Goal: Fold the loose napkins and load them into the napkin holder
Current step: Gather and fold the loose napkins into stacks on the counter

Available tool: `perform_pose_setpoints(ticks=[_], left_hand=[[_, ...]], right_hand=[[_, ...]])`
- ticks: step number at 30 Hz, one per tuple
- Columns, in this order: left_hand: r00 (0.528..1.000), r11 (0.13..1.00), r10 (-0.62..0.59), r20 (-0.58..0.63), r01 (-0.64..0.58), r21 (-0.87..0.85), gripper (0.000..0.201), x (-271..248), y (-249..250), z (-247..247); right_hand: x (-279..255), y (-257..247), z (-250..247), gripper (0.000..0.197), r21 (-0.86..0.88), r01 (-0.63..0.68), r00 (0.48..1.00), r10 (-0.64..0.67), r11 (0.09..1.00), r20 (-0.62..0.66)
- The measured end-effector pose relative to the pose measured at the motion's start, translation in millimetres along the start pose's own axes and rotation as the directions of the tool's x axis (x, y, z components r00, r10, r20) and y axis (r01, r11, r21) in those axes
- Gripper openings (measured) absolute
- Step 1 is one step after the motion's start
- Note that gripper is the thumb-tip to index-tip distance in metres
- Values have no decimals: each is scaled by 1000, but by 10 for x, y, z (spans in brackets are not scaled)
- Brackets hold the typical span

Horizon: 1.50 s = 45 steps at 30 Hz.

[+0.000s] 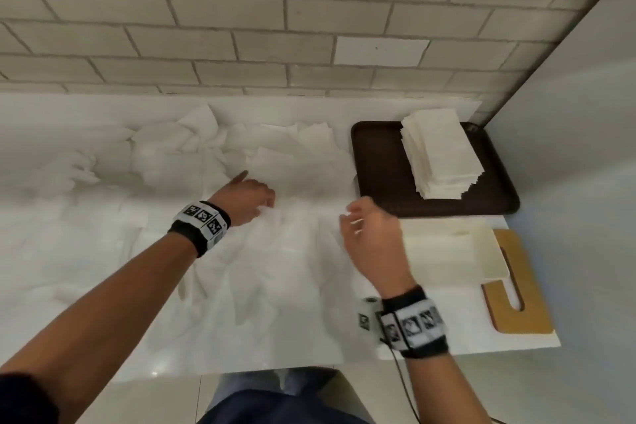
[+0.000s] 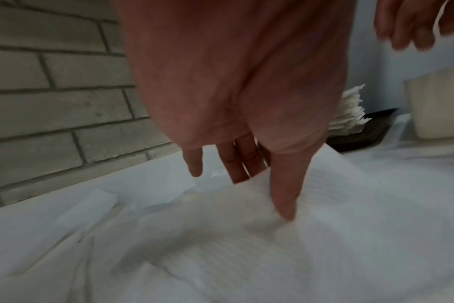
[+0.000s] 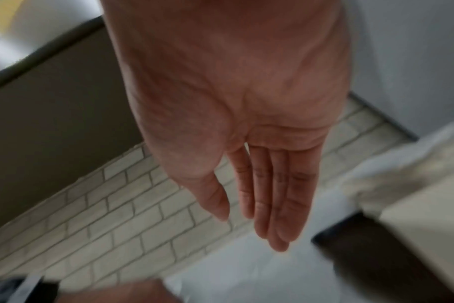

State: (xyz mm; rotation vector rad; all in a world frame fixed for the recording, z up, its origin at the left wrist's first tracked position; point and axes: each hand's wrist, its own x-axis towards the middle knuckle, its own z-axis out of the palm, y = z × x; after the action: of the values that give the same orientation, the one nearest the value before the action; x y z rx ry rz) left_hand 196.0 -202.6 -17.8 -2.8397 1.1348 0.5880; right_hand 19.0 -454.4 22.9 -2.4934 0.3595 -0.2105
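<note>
Loose white napkins (image 1: 275, 268) cover most of the white counter. My left hand (image 1: 254, 198) reaches down onto them at the middle; in the left wrist view its fingers (image 2: 246, 164) point straight down and the thumb tip touches a napkin (image 2: 246, 256). My right hand (image 1: 364, 224) hovers open above the napkins, fingers straight (image 3: 272, 205), holding nothing; it is blurred. To its right lies the cream napkin holder (image 1: 451, 251) (image 2: 438, 106). A stack of folded napkins (image 1: 440, 155) (image 2: 350, 110) sits on a dark brown tray (image 1: 378, 169).
A wooden board with a slot (image 1: 523, 317) lies under the holder at the counter's right end. A brick-tiled wall (image 1: 309, 10) runs behind the counter, and a plain wall closes the right side. The counter's front edge is near my legs.
</note>
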Motion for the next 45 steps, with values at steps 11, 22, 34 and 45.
perform_pose_setpoints(ticks=[11,22,34,45], left_hand=[[736,633,-436,-517,-157,-758,14,-693,143,-577],[776,-64,-628,54,18,-998,31,-756,285,676],[920,-167,-386,67,1,-986,20,-606,845,725],[970,-129,-242,-21,-53,-990,26,-562,1397,428]], right_hand=[[468,-103,1090,36,23,-417,867,390,909,310],[534,-354,125,24,383,-118,987,66,916,147],[-11,875,-1332,21,-21,-188,982,188,982,-36],[-137,1519,-903,20,-321,-183,983,177,929,-50]])
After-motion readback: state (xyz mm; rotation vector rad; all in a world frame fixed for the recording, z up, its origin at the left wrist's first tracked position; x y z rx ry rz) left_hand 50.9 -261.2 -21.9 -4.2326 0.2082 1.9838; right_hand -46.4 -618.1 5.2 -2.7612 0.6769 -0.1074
